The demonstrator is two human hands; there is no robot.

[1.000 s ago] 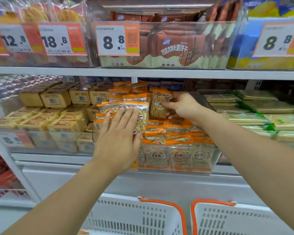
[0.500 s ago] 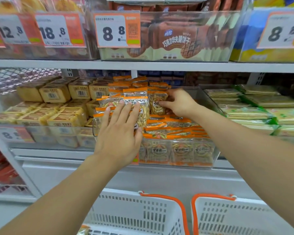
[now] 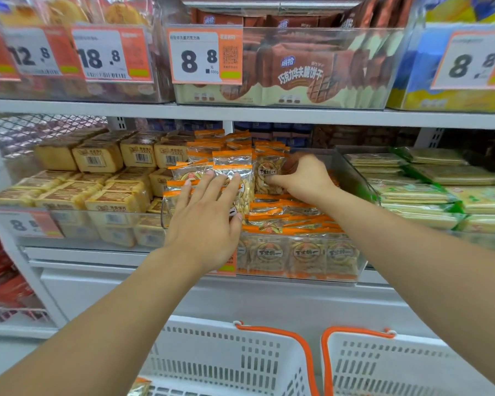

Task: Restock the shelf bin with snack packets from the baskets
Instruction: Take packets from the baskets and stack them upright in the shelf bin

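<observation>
Inspecting from: my head camera, looking forward and down at the middle shelf.
Left hand (image 3: 203, 221): my fingers are straight and spread, pressed flat against the front of the upright snack packets (image 3: 235, 178) at the left end of the bin; nothing is grasped.
Right hand (image 3: 303, 178): reaching further back into the bin, fingers curled, grasping one upright packet (image 3: 267, 175) by its right edge.
Held packet: clear with an orange top strip and a round label, standing just behind and to the right of the packets under my left hand.
Shelf bin (image 3: 352, 178): clear plastic, on the middle shelf; its front row is packed with standing packets, flat packets lie stacked behind that row, and the right rear part shows bare wall.
Left basket (image 3: 240, 358): white with an orange handle, on the floor below the shelf; one packet corner (image 3: 139, 387) shows at its lower left edge.
Right basket (image 3: 383, 364): white with an orange handle, just beside the left one; I cannot tell what it contains.
Neighbouring stock: yellow wrapped cakes (image 3: 97, 178) to the left of the bin, green flat packs (image 3: 429, 192) to the right.
Upper shelf: brown biscuit packs (image 3: 300, 72) behind a price tag (image 3: 205, 57) reading 8.8.
</observation>
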